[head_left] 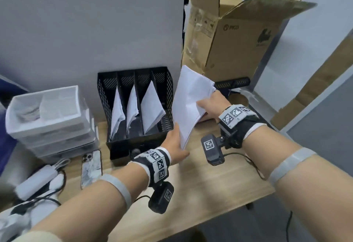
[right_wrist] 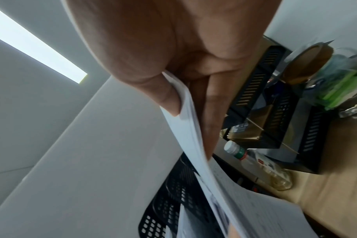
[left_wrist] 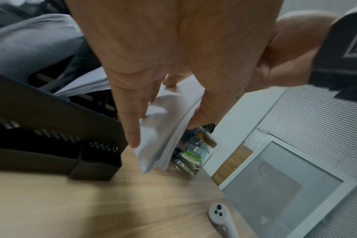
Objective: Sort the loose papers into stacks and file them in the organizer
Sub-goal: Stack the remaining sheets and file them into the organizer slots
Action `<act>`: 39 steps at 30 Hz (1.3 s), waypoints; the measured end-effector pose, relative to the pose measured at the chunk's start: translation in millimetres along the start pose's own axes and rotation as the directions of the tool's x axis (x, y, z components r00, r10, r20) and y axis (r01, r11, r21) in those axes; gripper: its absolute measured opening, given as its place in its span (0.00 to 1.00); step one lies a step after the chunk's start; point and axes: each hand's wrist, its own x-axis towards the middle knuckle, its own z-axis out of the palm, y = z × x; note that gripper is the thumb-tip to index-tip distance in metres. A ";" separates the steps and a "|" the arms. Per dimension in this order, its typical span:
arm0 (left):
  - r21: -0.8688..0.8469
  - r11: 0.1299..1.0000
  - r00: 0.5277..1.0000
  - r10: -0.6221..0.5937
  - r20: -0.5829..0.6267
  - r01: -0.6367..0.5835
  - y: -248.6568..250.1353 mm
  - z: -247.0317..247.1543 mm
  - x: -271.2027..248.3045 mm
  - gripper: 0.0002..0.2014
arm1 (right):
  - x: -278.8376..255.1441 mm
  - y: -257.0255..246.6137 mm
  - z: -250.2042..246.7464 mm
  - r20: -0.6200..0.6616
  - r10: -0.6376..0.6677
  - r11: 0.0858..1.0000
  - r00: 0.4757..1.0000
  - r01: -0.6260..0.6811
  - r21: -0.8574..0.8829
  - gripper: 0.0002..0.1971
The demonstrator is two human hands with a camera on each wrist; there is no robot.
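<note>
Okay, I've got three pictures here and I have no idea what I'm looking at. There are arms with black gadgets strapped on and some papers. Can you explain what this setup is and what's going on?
This is a person, not a machine, wearing three cameras. The big picture comes from a head camera looking down at a wooden desk. The other two come from small cameras strapped at each wrist, looking along the fingers, so they look tilted and close.

Both hands hold one stack of papers: the left hand grips its lower corner, the right hand its right edge. The stack is tilted, just right of a black mesh organizer whose three left slots already hold papers; the rightmost slot looks empty.

Also on the desk: white stacked drawers, a phone and a white power strip. An open cardboard box stands behind.
</note>
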 end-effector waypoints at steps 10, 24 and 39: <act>-0.143 0.977 0.984 -0.166 -0.062 0.156 -6.9 2.7 17.4 0.64 | 45.0 -12.2 3.2 0.125 -0.022 0.999 0.992 0.027 -0.038 0.23; -0.131 0.921 0.859 -0.388 -0.334 0.366 -5.5 -15.1 121.3 0.48 | 169.8 -24.5 17.8 0.246 -0.084 0.990 0.966 0.108 -0.086 0.26; -0.153 0.858 0.779 -0.511 -0.363 0.491 -14.6 -15.5 170.2 0.27 | 196.2 21.5 65.0 0.435 -0.082 0.919 0.896 0.237 -0.314 0.07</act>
